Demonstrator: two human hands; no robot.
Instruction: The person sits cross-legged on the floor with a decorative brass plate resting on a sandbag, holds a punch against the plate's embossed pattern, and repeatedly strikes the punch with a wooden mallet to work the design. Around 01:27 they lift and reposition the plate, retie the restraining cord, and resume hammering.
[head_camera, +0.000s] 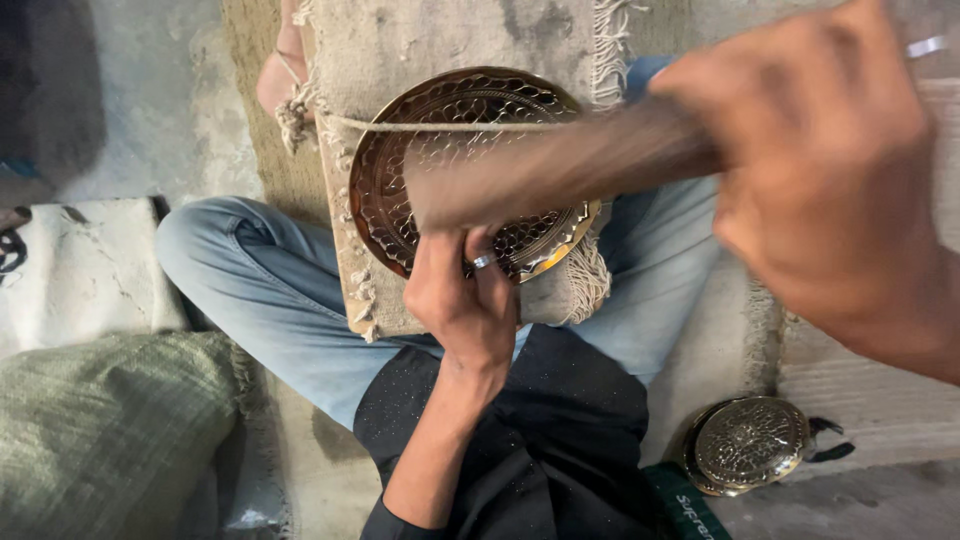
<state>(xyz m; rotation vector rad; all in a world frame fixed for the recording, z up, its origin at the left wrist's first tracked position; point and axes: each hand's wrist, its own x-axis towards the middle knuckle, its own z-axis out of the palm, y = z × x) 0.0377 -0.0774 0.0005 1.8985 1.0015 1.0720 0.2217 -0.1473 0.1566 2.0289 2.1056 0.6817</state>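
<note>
The person sits cross-legged on the floor, pale blue jeans (270, 290) bent wide at the knees, a dark speckled shirt (540, 440) below. Across the lap lies a flat pad wrapped in coarse grey-beige cloth (420, 40), its edges frayed into stringy fringe. On that pad rests the round metal plate (470, 170), brassy and dark, its face pierced all over with a fine lattice of small openings and a scalloped rim catching light at the lower edge. A thin cord (440, 126) runs taut across its upper part.

The left hand (465, 300) sits at the plate's lower rim, fingers curled tight and pinched together as if around something slim; what they grip I cannot make out. A ring glints on one finger.

The right hand (820, 170) is raised close to the camera, big and blurred, fingers wrapped fully round the handle of a brown wooden tool (560, 165) that smears across the plate in a streak of motion.

Down at the right, on the bare grey concrete floor (130, 90), lies a second round metal piece (748, 445), silvery-gold, domed, with dense embossed patterning. To the left a greenish woven sack (100, 430) bulges, and above it a pale, cracked cushion (80, 270). The floor looks rough and dusty throughout.
</note>
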